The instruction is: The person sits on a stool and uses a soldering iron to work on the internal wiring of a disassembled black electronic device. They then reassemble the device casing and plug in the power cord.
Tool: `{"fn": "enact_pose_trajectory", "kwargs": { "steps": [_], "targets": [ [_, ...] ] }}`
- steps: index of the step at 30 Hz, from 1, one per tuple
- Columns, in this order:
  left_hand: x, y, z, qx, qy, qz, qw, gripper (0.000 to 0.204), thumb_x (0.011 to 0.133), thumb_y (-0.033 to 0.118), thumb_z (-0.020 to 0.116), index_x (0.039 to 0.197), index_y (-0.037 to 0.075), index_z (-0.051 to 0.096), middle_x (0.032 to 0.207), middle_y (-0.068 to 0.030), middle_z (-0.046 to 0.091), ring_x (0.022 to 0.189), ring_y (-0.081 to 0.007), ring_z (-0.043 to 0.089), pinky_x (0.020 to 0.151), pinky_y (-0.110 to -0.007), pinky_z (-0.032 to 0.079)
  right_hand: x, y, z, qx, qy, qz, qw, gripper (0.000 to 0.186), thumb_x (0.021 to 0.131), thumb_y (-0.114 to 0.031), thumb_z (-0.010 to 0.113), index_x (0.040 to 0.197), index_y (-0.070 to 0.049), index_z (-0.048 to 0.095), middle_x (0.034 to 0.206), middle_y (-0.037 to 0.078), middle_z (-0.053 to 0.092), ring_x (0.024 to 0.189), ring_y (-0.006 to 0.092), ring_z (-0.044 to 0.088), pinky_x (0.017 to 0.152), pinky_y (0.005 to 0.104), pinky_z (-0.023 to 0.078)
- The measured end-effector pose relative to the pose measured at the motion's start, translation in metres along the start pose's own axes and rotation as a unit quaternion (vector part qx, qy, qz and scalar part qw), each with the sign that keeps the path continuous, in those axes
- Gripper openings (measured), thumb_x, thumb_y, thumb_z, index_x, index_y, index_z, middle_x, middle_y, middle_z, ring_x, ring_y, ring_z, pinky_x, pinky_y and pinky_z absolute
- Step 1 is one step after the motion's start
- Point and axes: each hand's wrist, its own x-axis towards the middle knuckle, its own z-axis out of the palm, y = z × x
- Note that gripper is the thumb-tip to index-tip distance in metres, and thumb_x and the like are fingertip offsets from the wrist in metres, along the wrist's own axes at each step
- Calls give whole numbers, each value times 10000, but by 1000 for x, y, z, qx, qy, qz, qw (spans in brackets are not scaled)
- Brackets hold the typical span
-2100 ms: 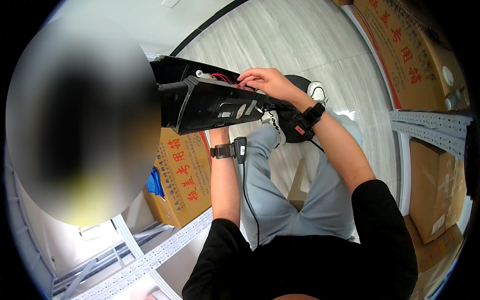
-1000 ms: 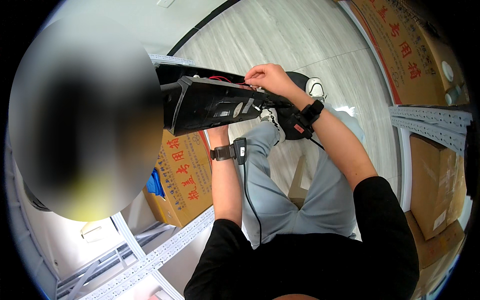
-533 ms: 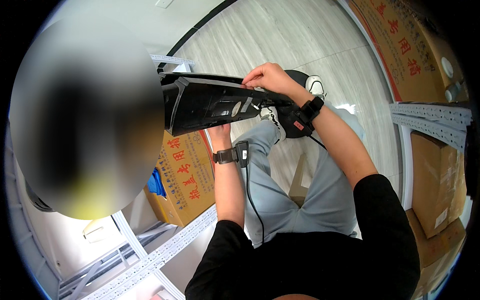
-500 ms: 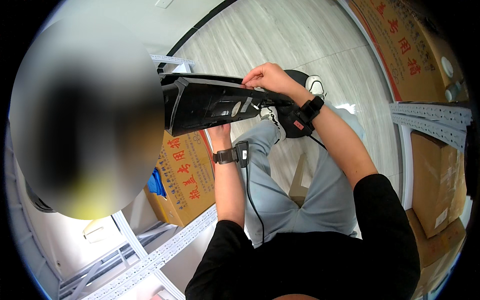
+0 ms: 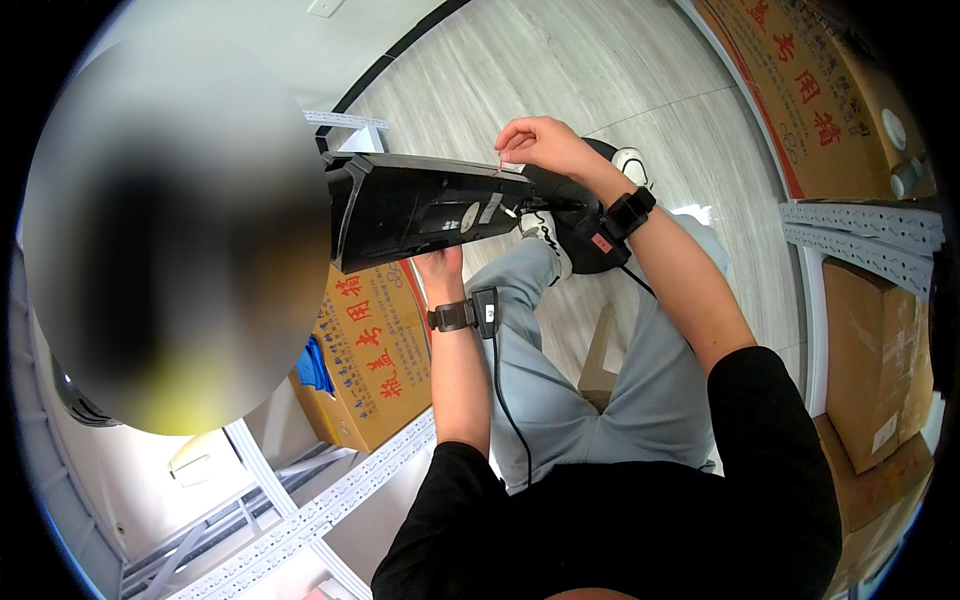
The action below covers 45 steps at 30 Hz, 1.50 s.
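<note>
A long black plastic housing [image 5: 400, 215] with a grey rim and pale labels is held up tilted in front of me. My left hand [image 5: 440, 265] is against its near underside, with the fingers hidden behind it. Just past the far edge of the housing, my right hand [image 5: 540, 145] has its thumb and fingertips drawn together. A thin reddish bit shows below those fingertips, too small to name. Close to the housing's right end is a rounded black base-like part [image 5: 590, 245]; how the two join is not clear. Both wrists wear black straps with small cabled boxes.
A printed cardboard carton [image 5: 370, 370] lies left of my legs, near white perforated shelf rails [image 5: 330, 510]. More cartons [image 5: 870, 370] stack on shelving at the right. My shoes [image 5: 545, 240] rest on the grey plank floor [image 5: 640, 90]. A large blurred patch hides the left side.
My right hand has lifted slightly off the housing's far edge, its fingertips now apart from it. The housing's far edge has lowered, closing the gap seen along the top before. My left hand stays beneath.
</note>
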Motion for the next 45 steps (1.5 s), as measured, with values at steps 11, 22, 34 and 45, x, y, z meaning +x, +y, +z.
{"fn": "enact_pose_trajectory", "kwargs": {
  "steps": [11,22,34,45],
  "targets": [
    [-2,2,2,100,53,2,994,466,988,321,547,1343,20,537,1359,-138,568,1240,-308,550,1106,-470,421,-15,-26,6,-93,-100,-81,987,226,850,-21,555,1052,-43,652,935,56,730,885,128,668,768,271,501],
    [-3,3,10,56,25,14,998,388,952,243,593,1253,-2,603,1287,-142,622,1195,-279,583,1085,-429,426,-26,-40,1,-161,-123,-113,973,320,766,-12,525,1063,-59,636,1004,76,736,848,190,664,741,304,511],
    [1,6,-2,49,81,-17,995,457,954,258,586,1337,11,550,1378,-150,559,1275,-315,523,1148,-476,368,-20,-27,3,-97,-134,-91,982,353,772,-16,548,1097,-77,671,1021,23,706,997,142,621,726,284,500],
    [16,14,-50,12,8,-102,995,495,862,295,724,1271,40,607,1300,-132,617,1197,-323,579,1107,-480,419,-31,-47,6,-127,-159,-74,976,434,820,-341,794,1170,-116,670,1033,13,633,780,67,531,634,224,430]
  ]
}}
